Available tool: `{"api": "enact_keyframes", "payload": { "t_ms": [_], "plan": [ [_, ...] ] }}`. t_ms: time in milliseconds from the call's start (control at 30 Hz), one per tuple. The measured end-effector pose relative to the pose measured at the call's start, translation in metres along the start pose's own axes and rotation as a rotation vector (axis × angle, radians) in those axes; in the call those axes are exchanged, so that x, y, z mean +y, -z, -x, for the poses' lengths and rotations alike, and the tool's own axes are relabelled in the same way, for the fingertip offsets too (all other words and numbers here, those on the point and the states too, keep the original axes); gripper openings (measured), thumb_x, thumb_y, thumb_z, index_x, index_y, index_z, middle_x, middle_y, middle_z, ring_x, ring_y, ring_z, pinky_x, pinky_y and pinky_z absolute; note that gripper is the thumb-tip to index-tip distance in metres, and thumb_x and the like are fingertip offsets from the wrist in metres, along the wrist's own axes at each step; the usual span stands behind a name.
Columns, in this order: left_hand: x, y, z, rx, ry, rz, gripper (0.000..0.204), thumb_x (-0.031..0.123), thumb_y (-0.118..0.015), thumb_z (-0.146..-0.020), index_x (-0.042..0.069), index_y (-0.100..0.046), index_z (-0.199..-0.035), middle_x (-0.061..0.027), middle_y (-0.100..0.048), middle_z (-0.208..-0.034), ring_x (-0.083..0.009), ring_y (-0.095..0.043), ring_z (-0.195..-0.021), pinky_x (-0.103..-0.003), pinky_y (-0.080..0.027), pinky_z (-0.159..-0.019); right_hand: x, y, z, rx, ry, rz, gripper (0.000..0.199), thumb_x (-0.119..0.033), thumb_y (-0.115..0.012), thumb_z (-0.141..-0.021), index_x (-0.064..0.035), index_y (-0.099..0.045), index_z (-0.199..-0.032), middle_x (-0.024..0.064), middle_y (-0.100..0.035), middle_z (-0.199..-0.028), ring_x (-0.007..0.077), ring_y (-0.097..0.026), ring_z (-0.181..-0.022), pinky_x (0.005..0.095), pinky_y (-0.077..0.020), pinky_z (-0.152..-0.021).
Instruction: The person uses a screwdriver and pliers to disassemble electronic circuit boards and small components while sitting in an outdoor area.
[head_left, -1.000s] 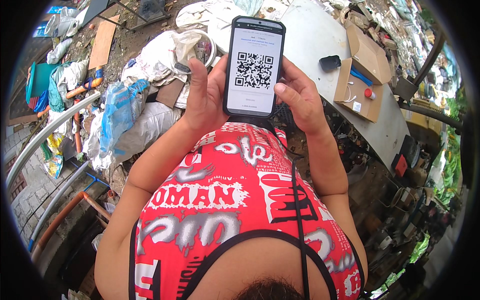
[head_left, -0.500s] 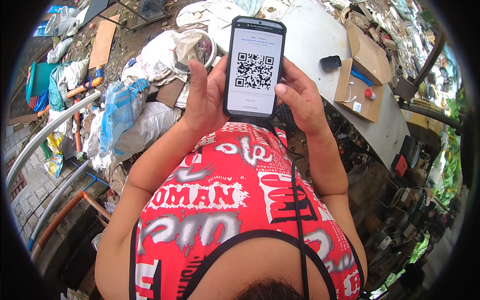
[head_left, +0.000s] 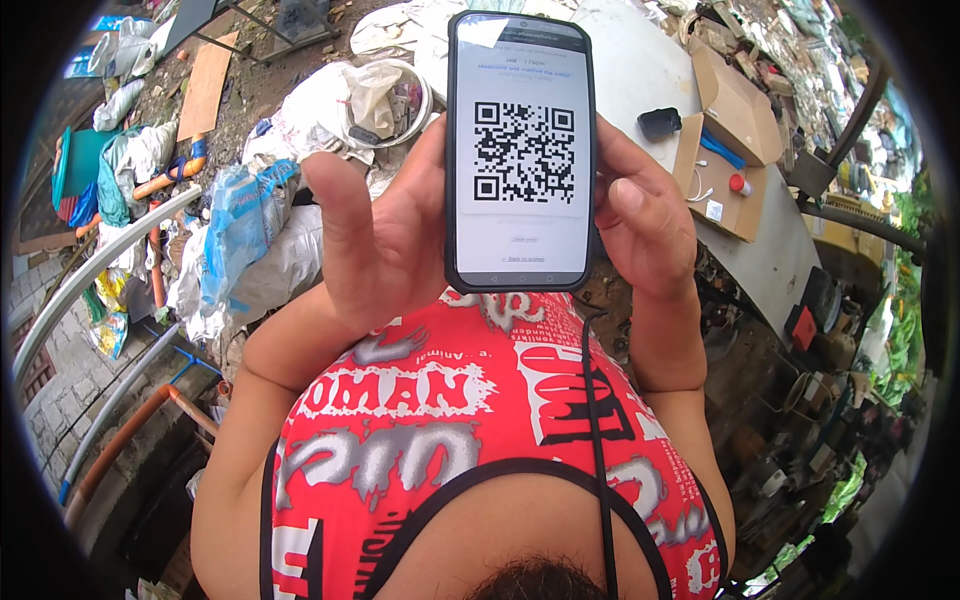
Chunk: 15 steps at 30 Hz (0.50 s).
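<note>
A smartphone [head_left: 518,235] in a black case stands upright before me, its lit screen showing a square black-and-white code on white. My left hand [head_left: 385,235] grips its left side, with the thumb raised away from the screen and the fingers hidden behind the phone. On the opposite side, my right hand [head_left: 650,220] supports the right edge; its thumb is bent beside the case and the other fingers go behind. A black cord [head_left: 592,400] hangs down over my red printed top.
An open cardboard box [head_left: 715,225] with a white cable and a red-capped item lies on a pale board [head_left: 645,60] at the right. Beside it rests a small black object [head_left: 659,123]. At the left are a white bucket [head_left: 425,85], plastic bags [head_left: 240,225] and a curved grey pipe [head_left: 90,265].
Both hands have brought the phone closer to me, so it looks larger and sits lower over my top. My left thumb has moved left and down with it.
</note>
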<state>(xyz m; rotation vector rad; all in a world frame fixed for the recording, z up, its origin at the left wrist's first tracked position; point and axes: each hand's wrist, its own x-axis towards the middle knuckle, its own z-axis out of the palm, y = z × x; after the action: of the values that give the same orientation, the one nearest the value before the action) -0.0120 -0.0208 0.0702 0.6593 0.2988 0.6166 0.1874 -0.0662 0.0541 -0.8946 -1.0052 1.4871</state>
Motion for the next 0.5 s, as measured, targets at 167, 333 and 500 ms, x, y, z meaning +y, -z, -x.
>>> {"api": "enact_keyframes", "payload": {
  "t_ms": [167,333,500],
  "plan": [
    [-0.0011,0.0006,0.0008,0.014,0.004,-0.005,0.124,0.094,-0.013,-0.063,0.005,-0.009,-0.148,-0.013,-0.04,-0.141,-0.0213,-0.043,-0.128,-0.038,-0.036,-0.106,0.0011,-0.0011,0.001,0.007,0.004,0.018,0.067,-0.032,-0.05,-0.09,0.0084,-0.032,-0.141,0.0044,-0.061,-0.097,0.0053,-0.049,-0.072,0.0198,-0.0412,-0.064],
    [-0.0024,0.0013,0.0017,0.028,-0.004,0.014,0.124,0.094,-0.013,-0.063,0.005,-0.009,-0.148,-0.0132,-0.04,-0.141,-0.0214,-0.042,-0.129,-0.038,-0.035,-0.107,0.0028,-0.0006,0.0002,0.006,0.01,0.015,0.068,-0.033,-0.051,-0.09,0.0082,-0.033,-0.141,0.0043,-0.06,-0.096,0.0053,-0.048,-0.072,0.0197,-0.0408,-0.064],
    [-0.003,0.0042,0.0002,0.002,-0.004,-0.023,0.124,0.095,-0.013,-0.063,0.005,-0.008,-0.148,-0.0136,-0.039,-0.142,-0.0215,-0.042,-0.13,-0.038,-0.036,-0.106,0.0041,-0.0009,-0.0006,0.007,0.012,0.017,0.068,-0.033,-0.051,-0.09,0.008,-0.033,-0.141,0.004,-0.06,-0.096,0.0052,-0.048,-0.072,0.0196,-0.0405,-0.063]
  ]
}}
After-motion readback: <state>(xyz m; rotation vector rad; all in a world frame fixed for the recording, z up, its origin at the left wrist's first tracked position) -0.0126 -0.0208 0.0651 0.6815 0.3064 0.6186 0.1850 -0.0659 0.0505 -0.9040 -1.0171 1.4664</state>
